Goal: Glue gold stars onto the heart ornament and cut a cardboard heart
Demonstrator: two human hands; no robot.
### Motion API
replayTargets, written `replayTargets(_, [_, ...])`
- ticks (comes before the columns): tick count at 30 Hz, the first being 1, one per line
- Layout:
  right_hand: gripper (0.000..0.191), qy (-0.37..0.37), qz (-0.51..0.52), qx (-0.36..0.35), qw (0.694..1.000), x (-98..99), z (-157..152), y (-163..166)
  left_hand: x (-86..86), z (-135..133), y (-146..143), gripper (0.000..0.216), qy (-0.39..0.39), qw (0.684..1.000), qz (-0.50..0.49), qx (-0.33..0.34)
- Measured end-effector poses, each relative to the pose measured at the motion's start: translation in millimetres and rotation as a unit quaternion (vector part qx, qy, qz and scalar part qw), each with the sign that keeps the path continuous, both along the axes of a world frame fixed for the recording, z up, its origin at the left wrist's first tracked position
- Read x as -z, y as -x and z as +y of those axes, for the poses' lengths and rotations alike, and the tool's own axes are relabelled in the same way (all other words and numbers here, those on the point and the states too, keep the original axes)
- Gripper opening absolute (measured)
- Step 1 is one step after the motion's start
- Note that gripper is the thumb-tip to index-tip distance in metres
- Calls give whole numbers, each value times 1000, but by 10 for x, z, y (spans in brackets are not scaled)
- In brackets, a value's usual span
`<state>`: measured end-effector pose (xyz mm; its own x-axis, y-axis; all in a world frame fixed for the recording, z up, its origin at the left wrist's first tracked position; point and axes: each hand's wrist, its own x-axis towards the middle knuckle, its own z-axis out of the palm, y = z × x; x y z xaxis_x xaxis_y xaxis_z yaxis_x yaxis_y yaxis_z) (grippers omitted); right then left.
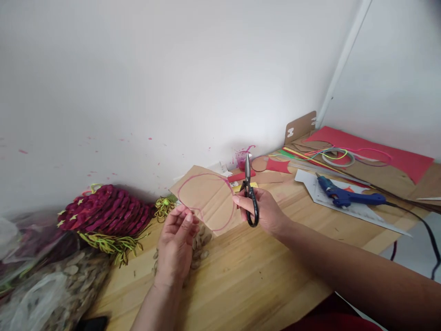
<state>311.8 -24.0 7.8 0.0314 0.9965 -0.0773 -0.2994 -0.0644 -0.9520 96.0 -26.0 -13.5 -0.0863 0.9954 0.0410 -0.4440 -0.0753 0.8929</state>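
My left hand (177, 241) pinches the lower edge of a brown cardboard piece (206, 195) that bears a pink drawn outline, holding it up over the wooden table (248, 276). My right hand (263, 211) grips black-handled scissors (248, 191), blades closed and pointing up, right beside the cardboard's right edge. Beneath my left hand lies a small heap of pale seeds or shells (200, 243).
A dark red woven craft piece (106, 209) with yellow-green fringe sits at the left, above plastic bags of shells (51, 289). A blue glue gun (347, 195) lies on white paper at the right. Red paper (396, 156), coloured cords (339, 156) and cardboard scraps crowd the back corner.
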Motion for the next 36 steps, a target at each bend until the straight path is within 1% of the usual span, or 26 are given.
replayTargets(3, [32,6,-10,-26,1000,1,-35,33,-17,-39,-48,32,28,997,-36,61])
replayTargets(5, [33,7,-19,-57,998,16,-60,66,-22,-79,-99,33,55,996,-19,67])
replayTargets(8, [35,12,-33,-110,993,54,-96,119,-46,-136,-178,44,77,997,4,23])
replayTargets(12, [44,18,-68,-156,985,103,-136,149,-96,-173,-228,57,52,997,-2,-54])
replayTargets(14, [48,-15,-104,-172,980,122,-157,142,-111,-176,-230,58,40,996,-9,-84])
replayTargets(16, [49,-61,-141,-189,970,138,-181,133,-119,-173,-227,58,29,994,-11,-108])
replayTargets(18, [48,-84,-165,-216,959,146,-207,133,-124,-167,-224,57,15,992,-7,-127])
replayTargets(21, [47,-74,-177,-246,950,127,-247,165,-138,-154,-223,55,-7,990,0,-143])
replayTargets(27, [45,-53,-183,-252,949,54,-300,229,-165,-138,-214,47,-15,990,4,-144])
replayTargets(33, [46,-57,-196,-264,943,95,-301,187,-159,-121,-198,41,11,988,-10,-157])
replayTargets(36, [46,-65,-205,-268,939,128,-301,171,-157,-108,-200,40,10,986,-12,-164])
